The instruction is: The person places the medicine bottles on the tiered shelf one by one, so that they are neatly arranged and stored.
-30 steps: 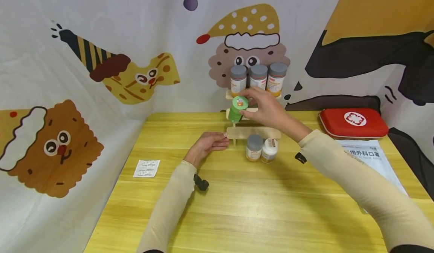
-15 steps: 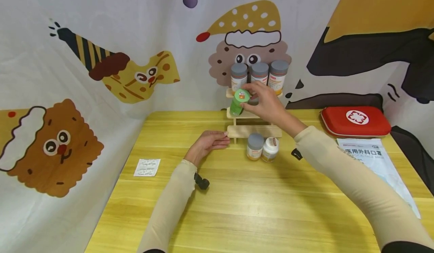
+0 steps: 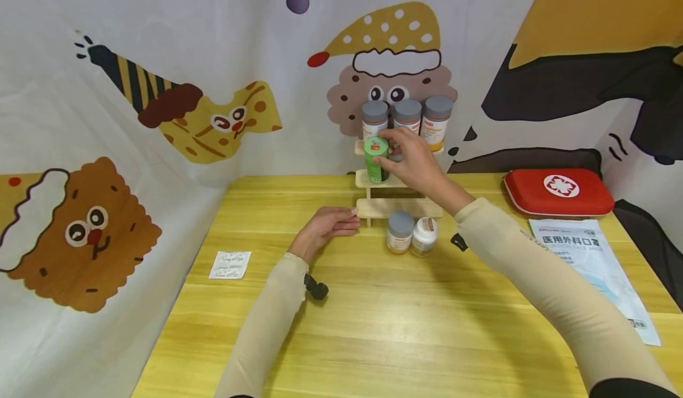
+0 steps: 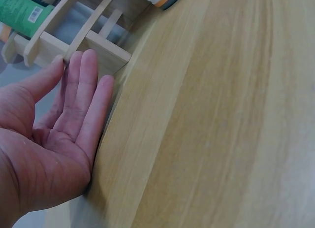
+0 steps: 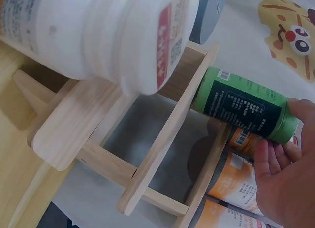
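Note:
My right hand grips a green bottle near its lid, thumb on one side and fingers on the other. In the right wrist view the bottle's base is right at the middle step of a small stepped wooden rack, at its left end. My left hand pinches the left end of the rack's lowest step between thumb and fingertips. Three grey-lidded bottles stand on the top step, partly hidden behind the right hand. A grey-lidded jar and a white bottle stand before the rack.
A red first-aid case lies at the back right of the table, with a face-mask packet in front of it. On the left lies a small white sachet. A printed cloth hangs behind the table.
The green bottle, tilted one second ago, has been raised slightly and brought more upright over the middle step. My left hand has stayed at the end of the lowest step.

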Action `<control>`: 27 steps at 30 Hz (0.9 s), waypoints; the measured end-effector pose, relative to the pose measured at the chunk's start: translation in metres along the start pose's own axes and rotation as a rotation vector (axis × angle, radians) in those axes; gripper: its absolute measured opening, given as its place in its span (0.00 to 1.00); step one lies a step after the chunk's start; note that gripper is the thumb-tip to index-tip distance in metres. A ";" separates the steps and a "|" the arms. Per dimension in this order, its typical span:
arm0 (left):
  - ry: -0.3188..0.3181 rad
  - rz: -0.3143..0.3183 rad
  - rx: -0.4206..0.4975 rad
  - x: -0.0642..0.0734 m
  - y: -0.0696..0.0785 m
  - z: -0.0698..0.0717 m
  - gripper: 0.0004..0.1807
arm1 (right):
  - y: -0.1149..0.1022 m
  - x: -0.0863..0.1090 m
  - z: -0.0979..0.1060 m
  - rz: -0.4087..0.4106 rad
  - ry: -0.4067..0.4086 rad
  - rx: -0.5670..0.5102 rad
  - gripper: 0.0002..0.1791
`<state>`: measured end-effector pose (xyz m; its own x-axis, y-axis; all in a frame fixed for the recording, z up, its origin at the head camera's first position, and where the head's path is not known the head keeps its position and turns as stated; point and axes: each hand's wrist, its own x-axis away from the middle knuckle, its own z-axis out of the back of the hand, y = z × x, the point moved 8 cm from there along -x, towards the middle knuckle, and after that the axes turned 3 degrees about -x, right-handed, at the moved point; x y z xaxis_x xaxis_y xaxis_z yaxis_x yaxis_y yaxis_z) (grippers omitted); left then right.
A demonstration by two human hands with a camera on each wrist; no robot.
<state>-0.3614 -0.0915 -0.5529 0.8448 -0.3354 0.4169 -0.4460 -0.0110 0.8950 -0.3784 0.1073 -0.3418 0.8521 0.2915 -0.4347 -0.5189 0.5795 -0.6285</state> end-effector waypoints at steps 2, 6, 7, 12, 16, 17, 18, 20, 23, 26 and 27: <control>0.002 -0.001 0.002 0.001 0.001 -0.001 0.18 | 0.001 0.000 0.000 0.001 0.007 -0.007 0.30; -0.003 0.001 0.009 0.001 0.002 -0.003 0.20 | 0.002 0.001 0.001 0.007 0.018 -0.028 0.29; -0.003 0.001 0.011 0.001 0.002 -0.003 0.20 | 0.003 0.001 0.001 0.007 0.021 -0.035 0.29; 0.003 0.001 0.021 0.001 0.001 0.000 0.18 | 0.003 0.002 -0.002 0.005 0.040 -0.062 0.29; 0.002 -0.004 0.028 0.000 0.003 -0.001 0.18 | 0.001 0.002 -0.001 0.008 0.062 -0.084 0.29; 0.001 -0.004 0.030 0.000 0.004 -0.001 0.18 | 0.001 0.002 0.000 0.007 0.065 -0.092 0.29; 0.000 -0.006 0.031 -0.001 0.004 -0.001 0.18 | 0.001 0.002 0.000 0.006 0.070 -0.101 0.30; -0.001 -0.010 0.033 -0.001 0.005 -0.001 0.19 | 0.000 0.002 0.001 0.003 0.077 -0.120 0.30; 0.005 -0.006 0.025 0.000 0.004 -0.001 0.20 | 0.002 0.004 -0.001 -0.010 0.080 -0.144 0.29; 0.013 -0.001 0.011 0.002 0.003 -0.001 0.20 | 0.005 0.008 -0.004 -0.025 0.074 -0.148 0.30; 0.014 0.002 0.011 0.002 0.002 -0.001 0.20 | 0.006 0.009 -0.004 -0.030 0.070 -0.150 0.30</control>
<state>-0.3602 -0.0914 -0.5501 0.8481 -0.3219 0.4209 -0.4507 -0.0204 0.8925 -0.3743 0.1102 -0.3525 0.8631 0.2193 -0.4549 -0.5024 0.4655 -0.7287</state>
